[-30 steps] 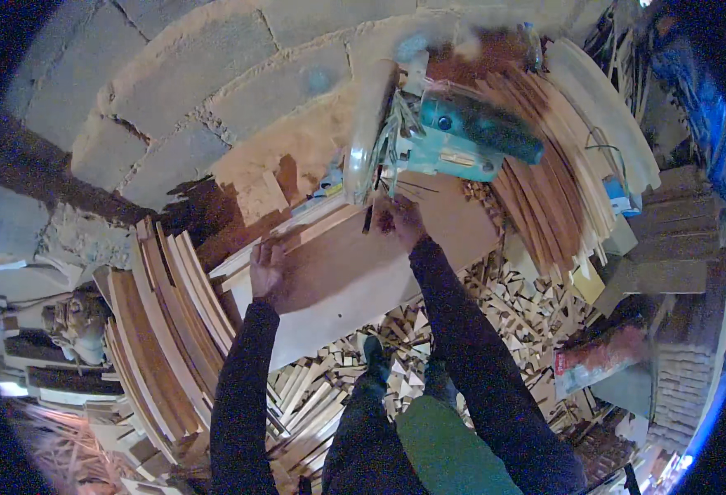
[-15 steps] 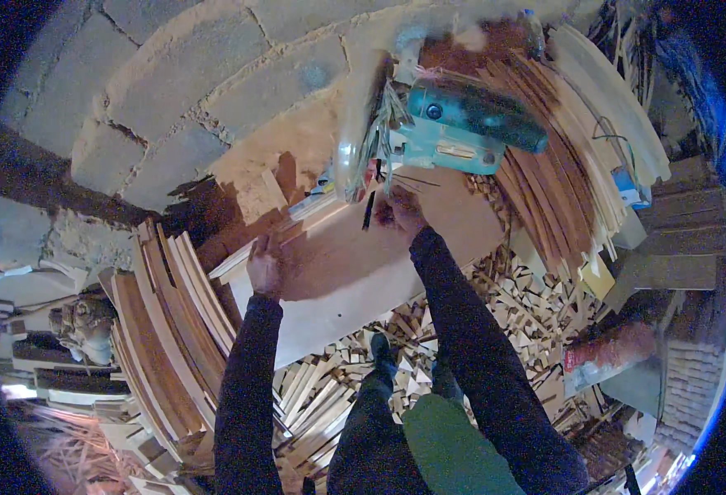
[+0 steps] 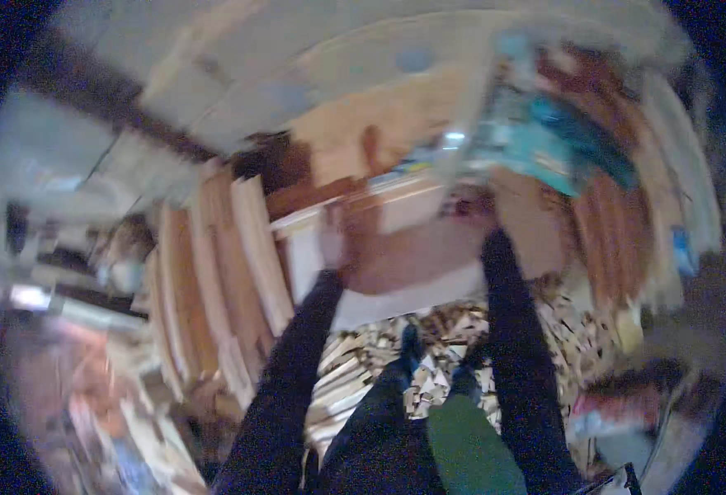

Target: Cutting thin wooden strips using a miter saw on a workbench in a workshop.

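In the head view, a pale, straight-edged wooden strip (image 3: 411,207), blurred, is seen along the board's (image 3: 404,299) far side, left of the teal power saw (image 3: 544,153). Finger opening and grip cannot be told for the left hand (image 3: 332,235), near its left end, or the right hand (image 3: 473,203), near the saw.

A flat, smooth-topped, pale rectangular work table (image 3: 371,305) is shown, its middle darkened to brown. Long, straight, pale wooden strips (image 3: 301,219) are laid along its rear edge. The floor below is covered by small, angular, light-brown wooden offcuts (image 3: 577,330); at left, long, thin, cream-coloured wooden sticks (image 3: 338,389) are strewn. Finer contacts are obscured by blur.
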{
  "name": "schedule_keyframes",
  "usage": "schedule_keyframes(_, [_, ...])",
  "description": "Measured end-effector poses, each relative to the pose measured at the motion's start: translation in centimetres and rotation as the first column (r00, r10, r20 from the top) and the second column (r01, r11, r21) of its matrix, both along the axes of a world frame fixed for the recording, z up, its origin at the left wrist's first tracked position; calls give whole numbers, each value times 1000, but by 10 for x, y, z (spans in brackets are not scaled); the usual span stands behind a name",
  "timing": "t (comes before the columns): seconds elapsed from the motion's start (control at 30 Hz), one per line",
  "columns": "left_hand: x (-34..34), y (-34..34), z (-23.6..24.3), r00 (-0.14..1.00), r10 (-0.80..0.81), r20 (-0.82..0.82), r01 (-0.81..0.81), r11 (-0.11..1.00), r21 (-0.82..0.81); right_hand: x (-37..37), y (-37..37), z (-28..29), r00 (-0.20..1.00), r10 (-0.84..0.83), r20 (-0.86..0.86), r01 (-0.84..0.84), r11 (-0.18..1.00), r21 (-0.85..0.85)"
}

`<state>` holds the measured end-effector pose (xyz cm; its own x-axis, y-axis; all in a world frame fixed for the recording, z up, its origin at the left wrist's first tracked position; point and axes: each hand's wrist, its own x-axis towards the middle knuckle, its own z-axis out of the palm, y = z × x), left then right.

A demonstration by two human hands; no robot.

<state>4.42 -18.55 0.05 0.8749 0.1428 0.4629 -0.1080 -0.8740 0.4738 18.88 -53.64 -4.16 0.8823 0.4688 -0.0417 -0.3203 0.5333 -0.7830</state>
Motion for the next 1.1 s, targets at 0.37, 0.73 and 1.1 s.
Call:
schedule_keyframes(0.37, [-64, 53, -18, 886, 446, -128, -316, 378, -870, -12, 3, 44, 973, -181, -146, 116, 922, -369])
schedule_keyframes(0.73, [-48, 103, -56, 899, 414, -141, -427, 758, -493, 5, -11, 0, 888, -6, -460, 2, 1000, -11])
schedule_keyframes(1.1, [-51, 97, -28, 884, 458, -94, -466, 876, -124, -14, 2, 39, 947, -202, -250, 122, 945, -304])
